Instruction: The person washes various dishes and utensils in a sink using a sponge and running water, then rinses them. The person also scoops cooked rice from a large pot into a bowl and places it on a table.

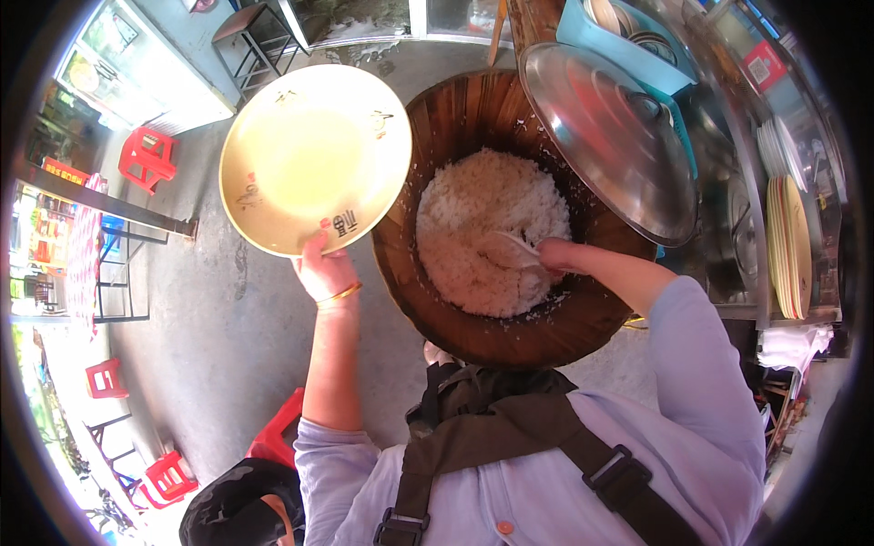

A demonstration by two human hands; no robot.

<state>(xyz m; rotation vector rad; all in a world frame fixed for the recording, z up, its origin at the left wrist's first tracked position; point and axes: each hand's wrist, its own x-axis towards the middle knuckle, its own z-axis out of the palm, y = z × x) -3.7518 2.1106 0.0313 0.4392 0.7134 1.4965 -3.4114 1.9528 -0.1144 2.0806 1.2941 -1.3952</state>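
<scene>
My left hand [326, 269] grips the near rim of a large round cream-yellow plate [307, 157], which bears dark characters and holds no food. It is held up to the left of a deep wooden rice tub [471, 338]. Inside the tub lies a mound of cooked white rice [478, 198], with grains stuck along the wooden wall. My right hand [558, 256] reaches into the tub, closed around a pale rice paddle [509, 250] whose blade touches the rice. A domed metal lid [608, 136] leans, tilted, over the tub's right rim.
A light-blue plastic basket [631, 54] of dishes stands at the back right. Yellow plates [788, 246] and white plates [782, 153] are stacked on a metal shelf at right. A red stool [148, 158] stands on the left. Someone in dark clothing [239, 501] is at lower left.
</scene>
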